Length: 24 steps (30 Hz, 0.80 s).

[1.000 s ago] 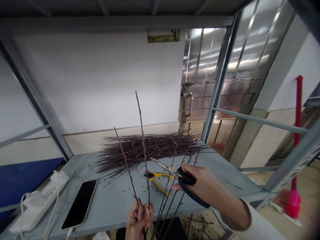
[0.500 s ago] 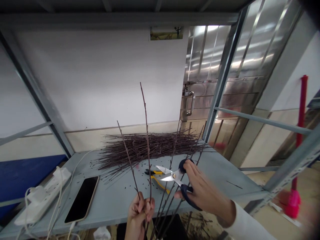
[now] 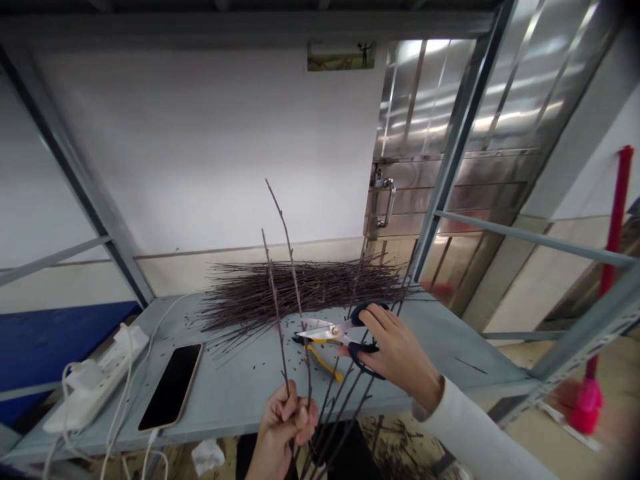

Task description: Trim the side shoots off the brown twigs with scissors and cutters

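My left hand [image 3: 287,417] is closed round two thin dark twigs [image 3: 275,293], which stand upright and lean a little left. Dark-handled scissors [image 3: 335,331] sit in my right hand [image 3: 397,347], fingers through the loops. Their blades are parted and point left, at the right-hand twig; whether they touch it I cannot tell. Several more twigs [image 3: 345,407] rise from below, passing by my right hand. Yellow-handled pliers [image 3: 327,363] lie on the grey shelf [image 3: 235,393] beyond the scissors, partly hidden by them.
A wide heap of dark twigs [image 3: 300,290] lies along the wall. At the left are a phone [image 3: 173,387] and a white power strip [image 3: 100,387] with cables. Metal posts [image 3: 445,167] frame the shelf. Small clippings are scattered on the shelf, and cut twigs [image 3: 395,447] lie on the floor.
My right hand has moved slightly left and up, bringing the scissors' blades to the right-hand twig. The two twigs in my left hand have shifted and stand closer together.
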Each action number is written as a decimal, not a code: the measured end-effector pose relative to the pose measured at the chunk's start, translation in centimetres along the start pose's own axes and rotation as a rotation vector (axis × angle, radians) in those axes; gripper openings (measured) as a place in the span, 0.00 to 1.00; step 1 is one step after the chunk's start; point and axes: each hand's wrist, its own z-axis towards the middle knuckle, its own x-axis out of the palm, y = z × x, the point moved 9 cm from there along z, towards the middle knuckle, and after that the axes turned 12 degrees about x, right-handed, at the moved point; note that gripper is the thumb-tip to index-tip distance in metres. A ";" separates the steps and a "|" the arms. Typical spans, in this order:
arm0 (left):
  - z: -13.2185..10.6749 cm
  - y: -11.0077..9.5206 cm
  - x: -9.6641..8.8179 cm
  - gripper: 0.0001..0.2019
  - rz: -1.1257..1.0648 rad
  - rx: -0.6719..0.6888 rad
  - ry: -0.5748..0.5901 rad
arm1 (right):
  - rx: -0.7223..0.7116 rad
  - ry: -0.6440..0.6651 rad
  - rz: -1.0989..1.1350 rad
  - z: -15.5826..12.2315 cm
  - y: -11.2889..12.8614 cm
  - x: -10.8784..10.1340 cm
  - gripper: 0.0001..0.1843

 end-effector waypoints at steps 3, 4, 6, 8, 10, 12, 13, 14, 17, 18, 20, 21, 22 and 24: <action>0.0 0.2 0.3 0.32 -0.018 -0.025 0.034 | -0.032 -0.018 0.000 0.0 0.2 -0.1 0.07; -0.1 0.2 0.3 0.32 -0.019 -0.031 0.033 | -0.040 -0.030 0.010 0.0 0.3 -0.2 0.07; -0.1 0.2 0.1 0.32 -0.010 -0.038 0.005 | -0.051 -0.061 0.033 0.0 0.4 -0.5 0.07; -0.3 0.1 -0.1 0.31 -0.001 -0.040 -0.031 | -0.060 -0.084 0.057 -0.1 0.6 -0.7 0.07; -0.3 0.0 -0.1 0.31 -0.001 -0.038 -0.038 | -0.065 -0.086 0.086 -0.2 0.8 -0.9 0.07; -0.4 0.0 0.2 0.31 -0.001 -0.038 -0.018 | -0.065 -0.074 0.099 -0.3 0.9 -0.9 0.07; -0.4 0.0 0.3 0.31 0.000 -0.038 -0.005 | -0.067 -0.068 0.096 -0.4 0.9 -0.8 0.06; -0.3 0.0 0.3 0.31 0.000 -0.036 0.003 | -0.072 -0.069 0.087 -0.5 0.8 -0.8 0.06; -0.2 0.1 0.0 0.31 -0.001 -0.026 0.011 | -0.121 -0.135 0.075 -0.8 0.7 -1.0 0.07; -0.1 0.1 -0.2 0.32 -0.004 -0.019 0.006 | -0.134 -0.168 0.084 -0.9 0.6 -1.2 0.07; 0.1 0.1 -0.8 0.32 -0.010 -0.003 -0.019 | -0.113 -0.209 0.105 -1.0 0.1 -1.3 0.09; 0.2 0.1 -1.1 0.32 -0.011 0.004 -0.036 | -0.075 -0.213 0.116 -1.0 -0.3 -1.3 0.10; 0.2 0.1 -1.4 0.32 -0.012 0.008 -0.053 | -0.022 -0.209 0.128 -0.9 -0.7 -1.2 0.11; 0.3 0.1 -1.6 0.31 -0.012 0.011 -0.064 | 0.096 -0.202 0.154 -0.8 -1.7 -1.3 0.12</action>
